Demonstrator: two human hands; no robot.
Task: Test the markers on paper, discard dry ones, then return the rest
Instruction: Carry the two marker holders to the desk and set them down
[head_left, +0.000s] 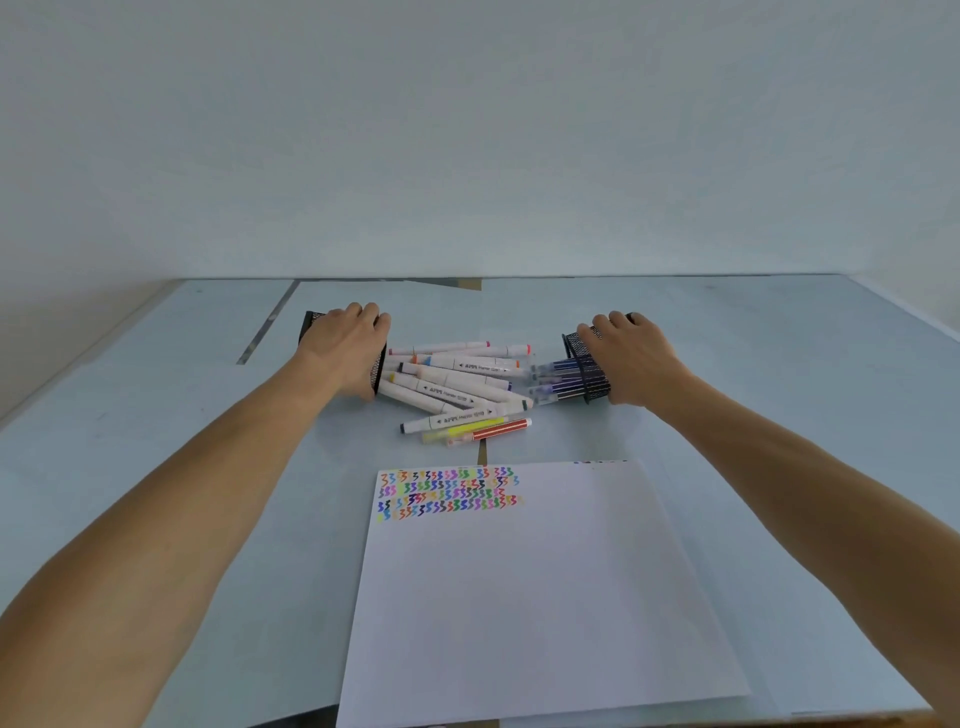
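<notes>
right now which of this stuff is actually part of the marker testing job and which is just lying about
Part of the job:
- left hand gripping the left mesh holder, tipped on its side
- right hand gripping the right mesh holder, also tipped
- white markers spilled between them
- thin pens spilling from the right holder
- test paper with squiggles

Just lying about:
- table
- wall

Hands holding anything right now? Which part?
Yes, both. The left hand grips the tipped-over left mesh holder over its side wall; the right hand grips the right mesh holder, also tipped, over its side.
</notes>
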